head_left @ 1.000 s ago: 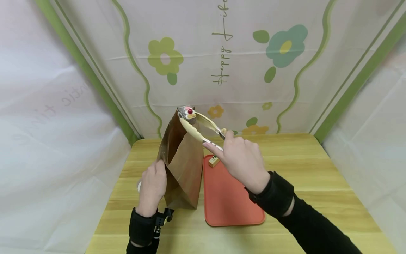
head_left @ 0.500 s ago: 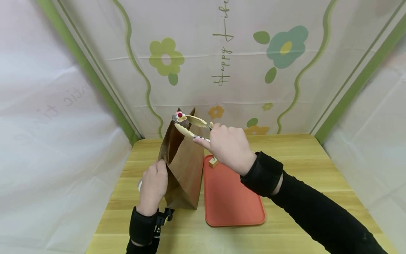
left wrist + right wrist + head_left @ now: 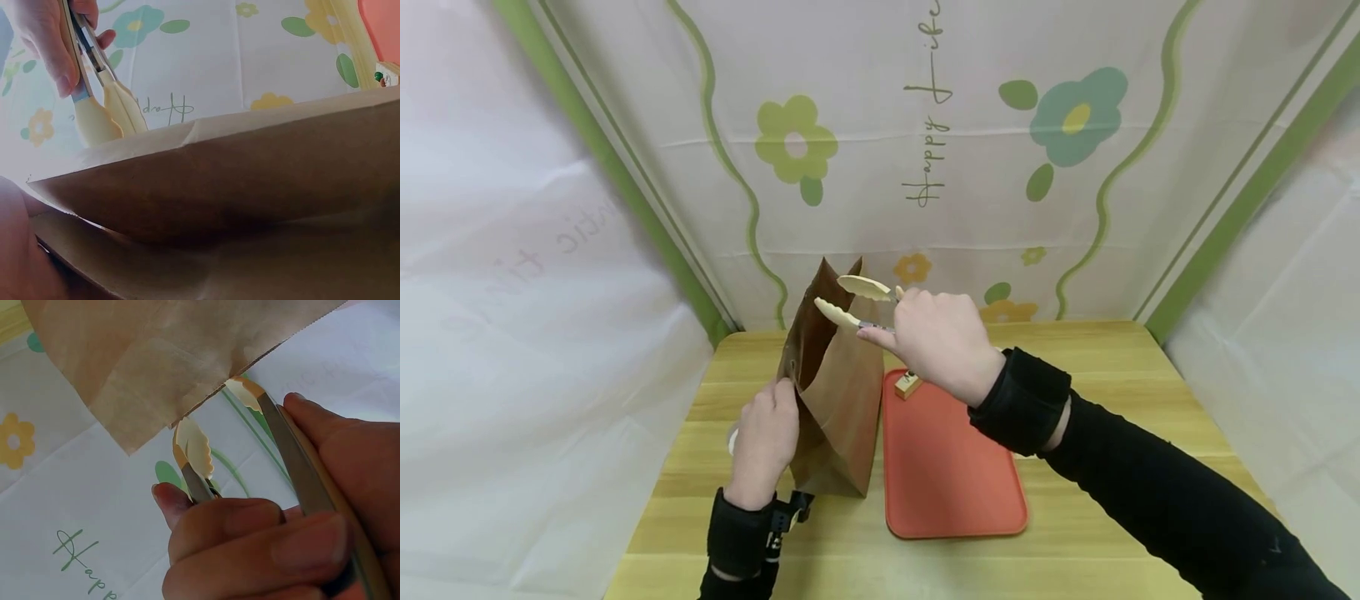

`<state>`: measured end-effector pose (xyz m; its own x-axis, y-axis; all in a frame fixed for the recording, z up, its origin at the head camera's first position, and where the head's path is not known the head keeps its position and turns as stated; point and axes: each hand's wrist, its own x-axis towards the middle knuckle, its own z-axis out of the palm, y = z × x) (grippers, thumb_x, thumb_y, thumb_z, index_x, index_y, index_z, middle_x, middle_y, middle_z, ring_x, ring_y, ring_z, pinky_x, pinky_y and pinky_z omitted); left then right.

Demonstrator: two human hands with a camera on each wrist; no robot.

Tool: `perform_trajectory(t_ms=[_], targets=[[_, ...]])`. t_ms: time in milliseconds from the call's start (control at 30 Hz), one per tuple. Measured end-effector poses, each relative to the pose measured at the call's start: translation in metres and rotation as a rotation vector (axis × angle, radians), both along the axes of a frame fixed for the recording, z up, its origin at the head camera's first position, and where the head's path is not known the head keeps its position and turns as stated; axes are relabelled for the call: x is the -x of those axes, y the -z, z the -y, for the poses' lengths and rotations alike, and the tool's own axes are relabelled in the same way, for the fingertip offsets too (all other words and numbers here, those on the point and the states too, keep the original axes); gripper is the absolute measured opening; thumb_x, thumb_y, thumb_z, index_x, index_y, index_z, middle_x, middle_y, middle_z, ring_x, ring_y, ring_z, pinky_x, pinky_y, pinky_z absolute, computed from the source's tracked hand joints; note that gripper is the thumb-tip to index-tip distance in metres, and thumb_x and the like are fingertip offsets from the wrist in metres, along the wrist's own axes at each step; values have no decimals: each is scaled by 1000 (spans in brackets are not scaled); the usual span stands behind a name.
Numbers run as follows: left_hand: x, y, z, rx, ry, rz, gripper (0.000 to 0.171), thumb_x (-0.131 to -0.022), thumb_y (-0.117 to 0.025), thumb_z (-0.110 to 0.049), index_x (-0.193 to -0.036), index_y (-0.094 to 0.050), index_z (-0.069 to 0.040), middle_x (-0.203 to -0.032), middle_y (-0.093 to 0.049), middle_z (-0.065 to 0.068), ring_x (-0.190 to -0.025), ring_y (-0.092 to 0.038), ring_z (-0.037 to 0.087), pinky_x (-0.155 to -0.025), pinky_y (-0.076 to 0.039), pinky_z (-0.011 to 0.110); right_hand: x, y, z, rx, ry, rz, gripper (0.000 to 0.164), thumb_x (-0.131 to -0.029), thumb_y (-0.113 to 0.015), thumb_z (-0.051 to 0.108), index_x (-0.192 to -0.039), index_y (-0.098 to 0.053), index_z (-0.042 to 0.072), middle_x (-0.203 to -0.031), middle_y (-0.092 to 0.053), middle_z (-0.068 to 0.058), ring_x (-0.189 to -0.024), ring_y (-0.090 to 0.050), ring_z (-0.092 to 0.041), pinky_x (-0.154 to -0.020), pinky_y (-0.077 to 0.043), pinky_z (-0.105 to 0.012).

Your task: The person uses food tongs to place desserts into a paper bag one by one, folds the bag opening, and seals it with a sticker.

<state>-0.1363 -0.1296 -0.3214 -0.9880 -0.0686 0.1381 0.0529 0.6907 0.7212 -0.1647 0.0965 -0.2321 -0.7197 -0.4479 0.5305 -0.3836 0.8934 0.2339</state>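
Note:
My left hand [image 3: 765,433] grips the near side edge of an upright brown paper bag [image 3: 842,400], whose mouth gapes toward the upper left. In the right hand [image 3: 943,346] I hold food tongs [image 3: 837,314] with cream scalloped tips and metal arms. Those tips stand apart over the bag's mouth, with nothing between them. Seen from the left wrist, the tongs [image 3: 100,122] hang just beyond the bag's rim [image 3: 187,134]. In the right wrist view the bag [image 3: 156,369] partly covers the tips. The lower inside of the bag is hidden.
An orange-red tray [image 3: 955,475] lies right of the bag on the wooden table [image 3: 1090,533]. On its far left corner sits a small yellowish block [image 3: 907,385] with a dark pattern. Something white [image 3: 732,440] shows partly behind the left hand. A printed cloth [image 3: 880,167] hangs behind.
The right hand moved left with the tongs over the bag's mouth. The small grey cake with a red cherry, earlier between the tips, is out of sight now. The left hand stays put.

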Motion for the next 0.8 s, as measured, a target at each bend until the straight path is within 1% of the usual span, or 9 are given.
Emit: perform_trajectory(t_ms=[133, 267, 367, 467, 533, 600, 667, 733, 800], targets=[[1, 1, 0, -24, -24, 20, 39, -104, -24, -19, -70, -36, -6, -66, -30, 6, -55, -22, 17, -51, -28, 33, 1, 2, -1, 5, 1, 1, 66, -90, -59, 61, -54, -29, 15, -54, -17, 3, -36, -22, -13, -39, -18, -26], [1, 2, 1, -17, -18, 11, 39, -104, -24, -18, -70, -36, -6, -65, -31, 6, -54, -23, 17, -50, -28, 33, 0, 4, -2, 25, 13, 15, 65, -90, -59, 61, -55, -31, 14, -51, -21, 3, -36, -24, -13, -38, -20, -27], [1, 3, 2, 18, 3, -10, 38, -104, -23, -14, -69, -36, -6, -65, -30, 6, -54, -23, 17, -50, -28, 33, 1, 6, -1, 57, 33, 69, 64, -91, -57, 62, -57, -34, 13, -49, -26, 2, -35, -29, -14, -37, -24, -28], [1, 3, 3, 25, 9, -13, 37, -104, -23, -12, -70, -36, -6, -66, -30, 6, -55, -23, 17, -50, -27, 33, 2, 8, -2, 107, 72, 172, 64, -91, -53, 66, -61, -41, 11, -48, -33, 1, -35, -35, -16, -37, -28, -29], [0, 4, 4, 35, 17, -18, 36, -104, -23, -11, -70, -36, -6, -66, -29, 5, -55, -23, 17, -50, -27, 33, 4, 11, -4, 176, 118, 264, 66, -90, -49, 70, -70, -48, 7, -49, -38, -1, -36, -39, -18, -38, -31, -31], [0, 4, 4, 58, 25, -27, 36, -104, -23, -9, -70, -35, -6, -66, -28, 5, -56, -23, 17, -50, -26, 33, 5, 15, -9, 288, 168, 353, 74, -89, -43, 75, -87, -57, 2, -52, -44, -3, -39, -43, -20, -39, -33, -33], [0, 3, 4, 44, 23, -22, 36, -104, -23, -11, -70, -33, -7, -66, -27, 5, -56, -21, 16, -51, -25, 33, 8, 23, -17, 423, 222, 410, 84, -87, -38, 79, -102, -58, -1, -57, -47, -5, -42, -46, -21, -40, -34, -34], [1, 3, 4, 15, 16, -10, 36, -104, -23, -14, -70, -32, -8, -66, -26, 4, -57, -19, 16, -52, -24, 33, 11, 37, -28, 538, 264, 422, 90, -86, -35, 82, -111, -56, -3, -59, -48, -7, -44, -46, -22, -40, -35, -36], [2, 2, 3, -18, 4, 6, 36, -104, -23, -17, -71, -31, -8, -67, -26, 4, -57, -18, 16, -52, -24, 33, 13, 58, -41, 622, 295, 432, 89, -87, -34, 81, -106, -55, -3, -60, -47, -9, -44, -46, -23, -40, -35, -37]])
